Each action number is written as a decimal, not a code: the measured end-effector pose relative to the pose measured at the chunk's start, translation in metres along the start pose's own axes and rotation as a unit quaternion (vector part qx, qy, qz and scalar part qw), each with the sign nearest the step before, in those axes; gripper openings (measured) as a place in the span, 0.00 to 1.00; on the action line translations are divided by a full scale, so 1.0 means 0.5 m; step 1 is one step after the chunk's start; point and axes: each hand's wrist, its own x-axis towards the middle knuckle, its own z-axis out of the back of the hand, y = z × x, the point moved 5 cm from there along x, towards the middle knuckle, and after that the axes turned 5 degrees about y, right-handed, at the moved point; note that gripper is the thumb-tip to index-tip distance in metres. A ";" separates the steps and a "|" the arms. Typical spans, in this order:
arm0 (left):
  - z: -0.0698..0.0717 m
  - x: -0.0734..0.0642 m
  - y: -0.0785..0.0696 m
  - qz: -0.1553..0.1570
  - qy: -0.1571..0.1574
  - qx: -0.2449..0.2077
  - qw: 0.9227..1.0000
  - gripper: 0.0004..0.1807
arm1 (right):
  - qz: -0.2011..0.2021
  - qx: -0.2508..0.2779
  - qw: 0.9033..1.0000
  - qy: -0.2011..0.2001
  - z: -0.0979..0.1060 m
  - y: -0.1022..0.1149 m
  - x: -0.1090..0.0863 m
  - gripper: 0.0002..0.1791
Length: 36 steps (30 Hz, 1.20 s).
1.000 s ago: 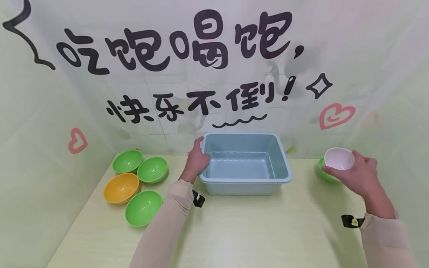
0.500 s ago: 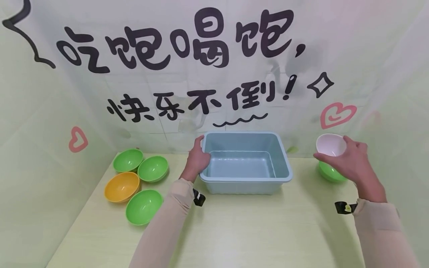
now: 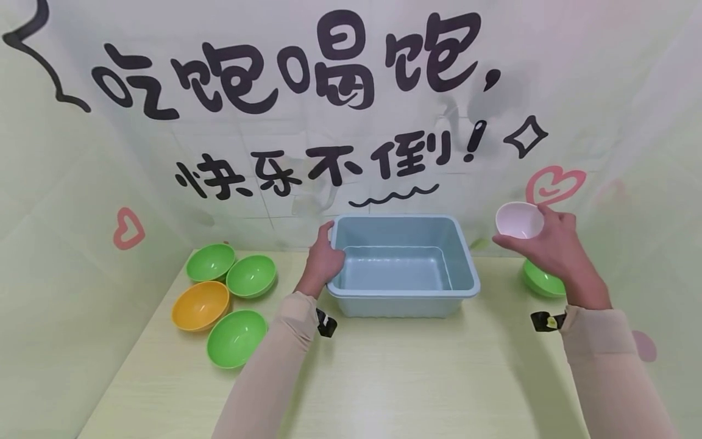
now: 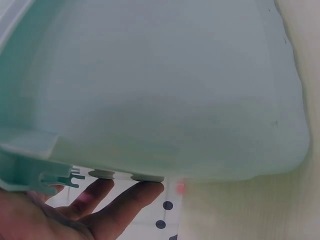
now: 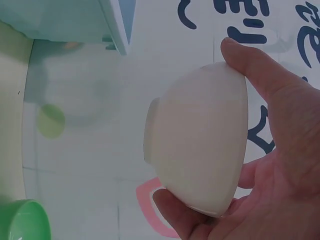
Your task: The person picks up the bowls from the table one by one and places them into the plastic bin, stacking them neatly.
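I found the white bowl (image 3: pixel 519 222) pinched in the right hand (image 3: pixel 558 247), aloft and tilted, right of and apart from the blue basin (image 3: pixel 399 307), whose long axis ran left to right and whose left end the left hand (image 3: pixel 323 261) gripped

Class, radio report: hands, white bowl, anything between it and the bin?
Left hand gripping blue bin at left rim. Right hand holding white bowl aloft, right of bin. Nothing visible between them.

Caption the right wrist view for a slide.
Right grip holds a pale bowl before a printed backdrop, a green bowl and part of a blue tub at the frame's edges.
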 end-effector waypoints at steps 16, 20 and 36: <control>0.004 -0.004 -0.002 0.011 0.000 -0.012 1.000 0.44 | 0.037 0.010 0.999 0.035 0.006 0.072 0.038 0.70; 0.002 -0.001 0.002 0.011 0.001 -0.015 1.000 0.43 | 0.047 0.006 0.997 0.060 -0.007 0.087 0.045 0.68; 0.005 -0.006 0.005 0.011 -0.003 -0.026 1.000 0.43 | 0.087 0.001 0.991 0.106 -0.068 0.147 0.081 0.64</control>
